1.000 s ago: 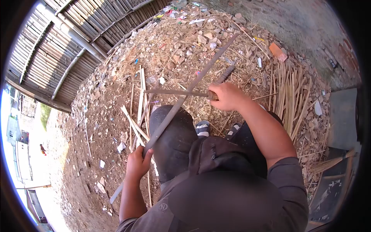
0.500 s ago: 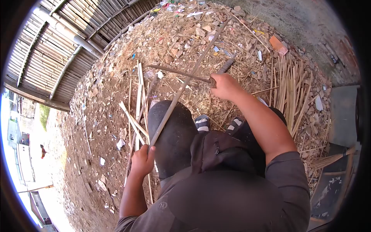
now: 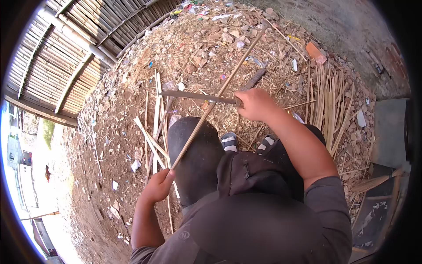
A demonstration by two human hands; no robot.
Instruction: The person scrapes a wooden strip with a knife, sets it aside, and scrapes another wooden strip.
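My left hand is closed around the lower end of a long bamboo strip. The strip slants up and away over my bent knee, its far end above the littered ground. In my right hand is the grip of a machete, mostly hidden by the fingers. Its dark blade points left and crosses the strip beyond the knee; whether the edge bites into it I cannot tell. Just beyond that hand lies a dark ridged, handle-like piece.
Split bamboo strips lie in a pile at right, with several more pale strips left of my knee. Rubble and litter cover the ground, including an orange brick. A bamboo fence stands upper left, a wall upper right.
My right hand and the machete have come slightly nearer my body along the strip, and the blade lies flatter across the view. The strip's far end has shifted slightly right; my left hand keeps hold.
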